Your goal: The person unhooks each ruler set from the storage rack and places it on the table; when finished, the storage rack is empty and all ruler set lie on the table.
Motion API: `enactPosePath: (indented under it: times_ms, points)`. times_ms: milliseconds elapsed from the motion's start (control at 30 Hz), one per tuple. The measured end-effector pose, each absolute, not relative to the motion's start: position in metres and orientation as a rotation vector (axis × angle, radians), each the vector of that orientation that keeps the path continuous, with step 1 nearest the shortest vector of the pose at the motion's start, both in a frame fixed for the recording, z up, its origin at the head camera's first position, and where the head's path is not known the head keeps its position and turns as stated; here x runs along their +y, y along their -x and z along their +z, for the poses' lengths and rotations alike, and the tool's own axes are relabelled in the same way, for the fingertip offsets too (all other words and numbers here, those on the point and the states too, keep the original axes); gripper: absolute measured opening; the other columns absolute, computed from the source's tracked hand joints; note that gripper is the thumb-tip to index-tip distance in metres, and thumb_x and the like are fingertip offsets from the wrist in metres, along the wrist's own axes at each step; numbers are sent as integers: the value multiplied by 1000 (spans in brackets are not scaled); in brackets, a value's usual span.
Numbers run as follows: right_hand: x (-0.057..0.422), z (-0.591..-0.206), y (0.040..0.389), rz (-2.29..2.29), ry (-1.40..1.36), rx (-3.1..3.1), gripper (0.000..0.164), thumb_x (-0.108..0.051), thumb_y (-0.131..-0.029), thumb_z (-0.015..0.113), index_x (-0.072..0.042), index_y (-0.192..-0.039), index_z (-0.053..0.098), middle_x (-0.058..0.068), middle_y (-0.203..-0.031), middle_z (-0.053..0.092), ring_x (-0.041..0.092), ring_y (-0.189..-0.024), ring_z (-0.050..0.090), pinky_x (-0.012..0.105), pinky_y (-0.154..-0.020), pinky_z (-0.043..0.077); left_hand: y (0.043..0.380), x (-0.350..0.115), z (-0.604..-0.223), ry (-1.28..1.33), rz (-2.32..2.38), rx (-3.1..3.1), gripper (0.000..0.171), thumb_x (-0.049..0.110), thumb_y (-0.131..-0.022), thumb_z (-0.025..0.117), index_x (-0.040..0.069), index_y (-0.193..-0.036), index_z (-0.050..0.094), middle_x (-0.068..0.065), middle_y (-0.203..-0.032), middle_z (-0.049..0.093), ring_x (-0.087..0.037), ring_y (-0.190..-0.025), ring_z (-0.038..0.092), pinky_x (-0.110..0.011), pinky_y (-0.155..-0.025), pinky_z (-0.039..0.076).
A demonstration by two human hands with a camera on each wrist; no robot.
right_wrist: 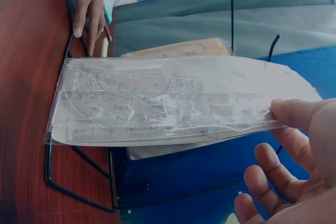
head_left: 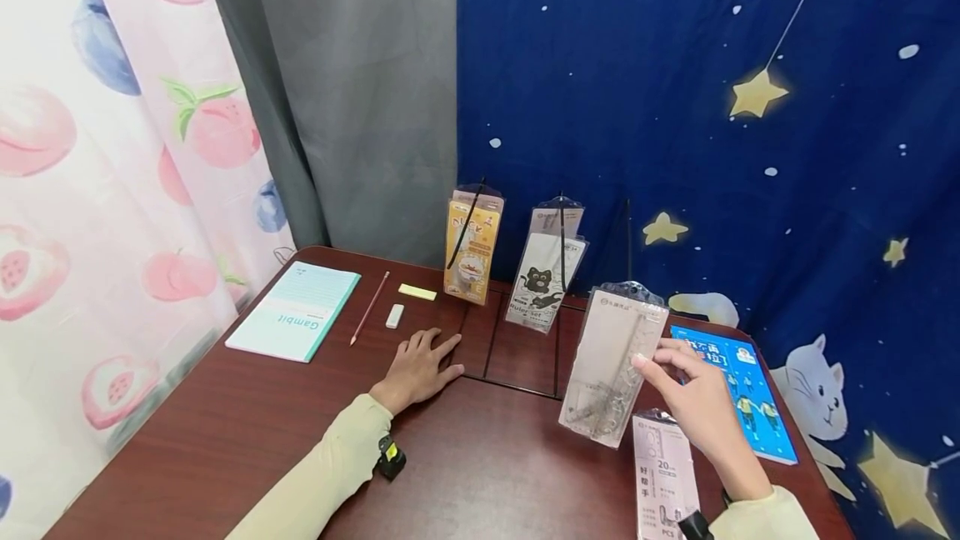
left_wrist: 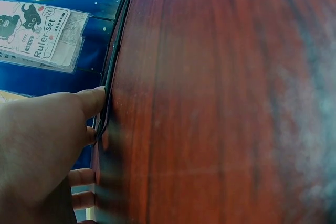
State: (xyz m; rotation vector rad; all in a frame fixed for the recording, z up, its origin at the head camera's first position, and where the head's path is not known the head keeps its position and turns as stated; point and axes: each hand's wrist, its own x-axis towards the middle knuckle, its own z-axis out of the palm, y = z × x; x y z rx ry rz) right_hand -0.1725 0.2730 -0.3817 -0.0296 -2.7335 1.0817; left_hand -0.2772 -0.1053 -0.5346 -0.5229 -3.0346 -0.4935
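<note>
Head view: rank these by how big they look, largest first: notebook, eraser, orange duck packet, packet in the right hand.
1. Held packet, though it sits nearer the camera, so its true size is unsure
2. Notebook
3. Orange duck packet
4. Eraser

White glare streaks the clear ruler packet (right_wrist: 176, 102).

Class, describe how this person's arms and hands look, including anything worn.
The left hand and right hand are ungloved. The left sleeve and right sleeve are plain, pale cream-yellow. Small black devices sit at the wrists; the left device has a bright yellow patch, the right device looks plain black.
</note>
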Motion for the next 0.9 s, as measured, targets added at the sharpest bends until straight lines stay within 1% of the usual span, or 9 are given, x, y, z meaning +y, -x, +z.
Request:
enactPosePath:
  times_ms: [33, 100, 133, 200, 267, 367, 567, 733, 900]
  points:
    - [273, -381, 170, 1078, 26, -2738, 42, -48, -99, 68, -9, -108, 78, 14, -144, 62, 36, -136, 52, 19, -92, 46, 277, -105, -534, 521, -491, -3035, 60, 47, -105, 56, 19, -157, 48, -22, -155, 44, -43, -143, 41, -60, -111, 39]
    - [272, -380, 164, 1067, 14, -2746, 40, -48, -99, 68, -10, -106, 78, 13, -143, 63, 35, -137, 52, 31, -95, 50, 277, -105, -533, 515, -505, -3040, 59, 47, -105, 57, 19, -156, 49, -22, -155, 44, -43, -144, 41, -60, -111, 39]
    - [271, -380, 161, 1062, 13, -2749, 39, -47, -99, 68, -11, -106, 78, 13, -143, 63, 35, -135, 53, 33, -95, 51, 277, -105, -532, 512, -515, -3047, 60, 46, -105, 58, 19, -157, 48, -22, -156, 43, -43, -145, 40, -61, -111, 38]
    - [270, -381, 156, 1073, 17, -2755, 38, -47, -99, 69, -11, -105, 79, 14, -142, 63, 35, -135, 53, 43, -98, 55, 276, -105, -531, 512, -514, -3048, 59, 46, -104, 59, 19, -156, 49, -21, -156, 44, -42, -144, 41, -60, -111, 39]
    - [268, -384, 150, 1081, 29, -2769, 38, -47, -99, 69, -11, -105, 79, 13, -141, 64, 34, -133, 54, 51, -101, 54, 276, -104, -530, 515, -517, -3047, 59, 46, -104, 59, 20, -156, 50, -22, -156, 44, -43, -144, 41, -60, -111, 39]
    - [267, -390, 144, 1140, 64, -2795, 40, -47, -98, 70, -10, -106, 79, 14, -140, 64, 35, -132, 54, 58, -104, 52, 276, -104, -531, 521, -509, -3032, 59, 45, -103, 60, 19, -155, 51, -22, -154, 45, -43, -143, 42, -61, -110, 40]
    - [269, -402, 141, 1187, 149, -2859, 45, -53, -97, 68, -12, -108, 79, 12, -140, 64, 34, -129, 58, 49, -102, 56, 275, -105, -531, 525, -517, -3022, 58, 44, -103, 61, 18, -154, 52, -23, -154, 46, -43, -143, 42, -61, -110, 40]
    - [270, -411, 140, 1233, 174, -2925, 46, -55, -97, 68, -12, -110, 79, 13, -140, 64, 35, -130, 57, 53, -102, 54, 277, -106, -533, 527, -526, -3027, 59, 45, -103, 61, 18, -155, 51, -23, -154, 45, -43, -143, 41, -61, -110, 39]
    - [276, -425, 139, 1212, 194, -3031, 43, -50, -97, 70, -11, -111, 80, 15, -138, 65, 33, -123, 61, 50, -96, 57, 278, -107, -538, 533, -527, -3016, 60, 47, -103, 59, 20, -156, 50, -22, -155, 45, -43, -144, 41, -62, -111, 39]
